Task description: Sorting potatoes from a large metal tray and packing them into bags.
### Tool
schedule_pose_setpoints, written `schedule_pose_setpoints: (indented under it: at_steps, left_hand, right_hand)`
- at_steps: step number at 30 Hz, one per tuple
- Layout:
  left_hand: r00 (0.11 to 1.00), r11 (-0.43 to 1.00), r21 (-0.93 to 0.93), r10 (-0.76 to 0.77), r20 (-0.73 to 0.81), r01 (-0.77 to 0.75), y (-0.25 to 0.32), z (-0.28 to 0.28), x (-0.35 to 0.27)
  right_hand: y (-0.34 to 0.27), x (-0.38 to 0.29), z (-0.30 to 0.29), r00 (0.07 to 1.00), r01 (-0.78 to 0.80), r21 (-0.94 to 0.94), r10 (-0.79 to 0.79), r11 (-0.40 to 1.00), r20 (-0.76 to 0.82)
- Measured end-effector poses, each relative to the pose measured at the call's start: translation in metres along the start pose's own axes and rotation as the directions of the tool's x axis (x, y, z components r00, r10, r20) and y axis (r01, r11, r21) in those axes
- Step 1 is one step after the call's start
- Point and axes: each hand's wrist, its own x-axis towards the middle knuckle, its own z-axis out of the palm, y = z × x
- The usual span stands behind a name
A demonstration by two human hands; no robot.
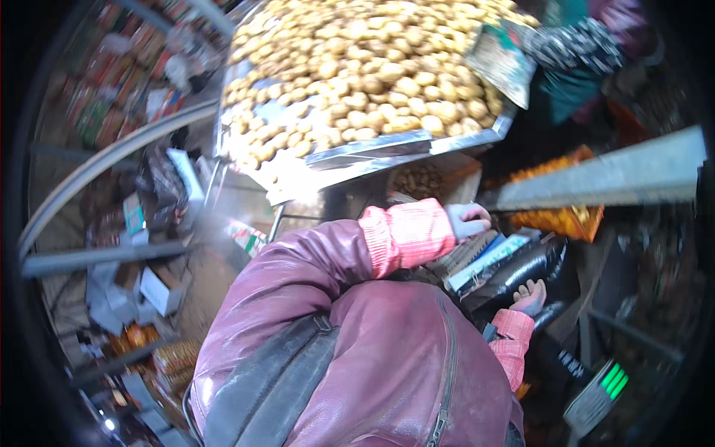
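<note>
My left hand (469,222), in a grey glove and a pink sleeve cuff, has its fingers curled. It is beside the upper end of some printed flat packaging (486,262); whether it grips anything is hidden. Lower right, my right hand (529,299) has its fingers bent, against a shiny black plastic bag (544,265). I cannot tell whether it pinches the plastic. The printed packaging lies along the bag's left side, between my two hands.
Ahead, a metal-rimmed sorting table (475,138) bears heaped potatoes (385,72). At its right, a person's patterned sleeve (575,47) reaches to a scoop-like sheet (503,64). A metal beam (603,173) crosses above orange mesh sacks (581,223). Lower right, a scale display (596,398) glows green.
</note>
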Motion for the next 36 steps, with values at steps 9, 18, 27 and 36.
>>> schedule_pose_setpoints:
  at_steps: [9,18,27,36]
  left_hand:
    - [0.421,0.737,0.673,0.595,-0.684,0.052,-0.033,-0.210,-0.159]
    - [0.552,0.483,0.779,0.552,-0.626,0.400,-0.067,-0.299,-0.232]
    - [0.544,0.305,0.698,0.457,-0.704,0.647,-0.054,-0.421,-0.213]
    - [0.620,0.184,0.814,0.562,-0.547,0.551,-0.080,-0.455,-0.224]
  right_hand:
    - [-0.109,-0.159,0.282,-0.075,0.957,0.226,-0.601,0.179,0.795]
    - [-0.055,-0.282,0.419,-0.517,0.837,0.498,-0.029,-0.225,0.856]
    - [-0.046,-0.277,0.436,-0.383,0.868,0.429,0.212,-0.249,0.899]
    - [-0.049,-0.286,0.436,-0.346,0.915,0.362,0.117,-0.176,0.931]
